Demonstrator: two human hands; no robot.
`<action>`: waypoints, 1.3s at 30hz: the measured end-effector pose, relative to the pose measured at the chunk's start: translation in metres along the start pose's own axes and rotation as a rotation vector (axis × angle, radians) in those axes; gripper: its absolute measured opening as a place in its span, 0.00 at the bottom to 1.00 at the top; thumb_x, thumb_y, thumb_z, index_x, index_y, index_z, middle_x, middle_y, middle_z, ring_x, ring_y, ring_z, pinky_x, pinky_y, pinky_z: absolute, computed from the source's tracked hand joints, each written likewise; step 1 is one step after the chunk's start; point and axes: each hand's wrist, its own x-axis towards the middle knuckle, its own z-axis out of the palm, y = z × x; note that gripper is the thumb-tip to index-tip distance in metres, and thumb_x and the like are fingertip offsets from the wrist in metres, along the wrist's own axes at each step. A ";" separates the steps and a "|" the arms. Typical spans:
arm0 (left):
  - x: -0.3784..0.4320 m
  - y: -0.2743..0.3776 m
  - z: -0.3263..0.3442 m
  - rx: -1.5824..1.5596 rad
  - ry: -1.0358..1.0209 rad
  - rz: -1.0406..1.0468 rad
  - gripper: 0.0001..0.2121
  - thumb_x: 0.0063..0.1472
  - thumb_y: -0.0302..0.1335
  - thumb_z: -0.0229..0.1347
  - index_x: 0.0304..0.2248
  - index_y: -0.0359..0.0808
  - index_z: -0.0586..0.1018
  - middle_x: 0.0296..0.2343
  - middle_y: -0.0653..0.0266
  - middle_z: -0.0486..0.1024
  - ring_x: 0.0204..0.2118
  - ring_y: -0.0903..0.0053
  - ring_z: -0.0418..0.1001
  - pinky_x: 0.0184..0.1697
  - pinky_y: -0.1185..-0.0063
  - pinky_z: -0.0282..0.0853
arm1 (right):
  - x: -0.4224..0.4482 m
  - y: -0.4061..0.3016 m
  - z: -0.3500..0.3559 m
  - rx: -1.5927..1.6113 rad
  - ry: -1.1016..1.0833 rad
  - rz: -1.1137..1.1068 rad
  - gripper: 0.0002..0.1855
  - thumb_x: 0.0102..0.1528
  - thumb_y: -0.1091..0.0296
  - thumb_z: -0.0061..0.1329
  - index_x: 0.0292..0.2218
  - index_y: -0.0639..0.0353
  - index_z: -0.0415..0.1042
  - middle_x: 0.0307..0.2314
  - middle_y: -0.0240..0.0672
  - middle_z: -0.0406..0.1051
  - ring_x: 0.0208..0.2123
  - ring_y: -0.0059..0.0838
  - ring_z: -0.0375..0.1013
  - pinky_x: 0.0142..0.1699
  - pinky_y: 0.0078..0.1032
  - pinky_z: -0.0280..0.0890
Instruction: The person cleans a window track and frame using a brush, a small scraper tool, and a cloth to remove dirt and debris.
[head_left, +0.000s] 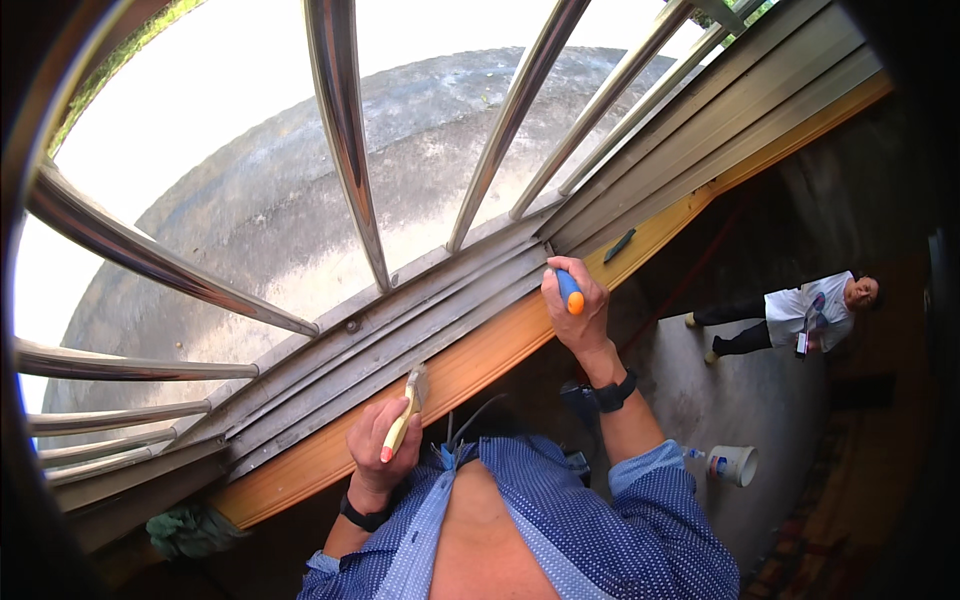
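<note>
My left hand (382, 442) grips a flat paintbrush (403, 420) by its pale yellow, red-ended handle. The bristles rest at or just above the varnished wooden sill (480, 341); I cannot tell if they touch. Farther right, my right hand (581, 315) is closed around a blue tool handle (568, 289) with an orange end. That tool's working end is hidden by my fingers, which are beside the corner where the metal window track (390, 341) meets the sliding frame (705, 135). A small dark green strip-like object (620, 245) lies on the sill past my right hand.
Polished metal bars (341, 150) stand along the track's outer side, with a concrete ledge (405, 142) beyond. A green cloth (191, 531) is bunched by the sill's left end. Behind on the right are a person (802, 311) holding a phone and a white bucket (731, 466) on the floor.
</note>
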 end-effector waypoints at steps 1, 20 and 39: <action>-0.001 -0.001 0.000 0.000 -0.001 0.004 0.13 0.56 0.20 0.64 0.41 0.30 0.79 0.30 0.50 0.79 0.29 0.57 0.79 0.32 0.70 0.76 | -0.001 -0.002 0.000 0.033 0.039 0.007 0.09 0.57 0.71 0.54 0.39 0.63 0.74 0.26 0.48 0.76 0.28 0.49 0.78 0.33 0.32 0.72; -0.028 -0.020 0.006 -0.021 -0.022 -0.050 0.12 0.67 0.25 0.57 0.44 0.24 0.75 0.34 0.46 0.79 0.34 0.57 0.77 0.39 0.69 0.73 | -0.054 -0.065 -0.013 0.299 0.041 -0.247 0.12 0.53 0.71 0.58 0.39 0.63 0.74 0.21 0.38 0.74 0.20 0.38 0.77 0.25 0.27 0.70; 0.007 0.018 0.010 -0.096 -0.183 0.130 0.08 0.66 0.21 0.56 0.42 0.26 0.78 0.35 0.52 0.78 0.33 0.63 0.76 0.36 0.71 0.72 | -0.094 -0.106 -0.034 0.276 0.110 -0.331 0.12 0.51 0.68 0.59 0.39 0.56 0.77 0.33 0.35 0.72 0.36 0.39 0.74 0.46 0.35 0.66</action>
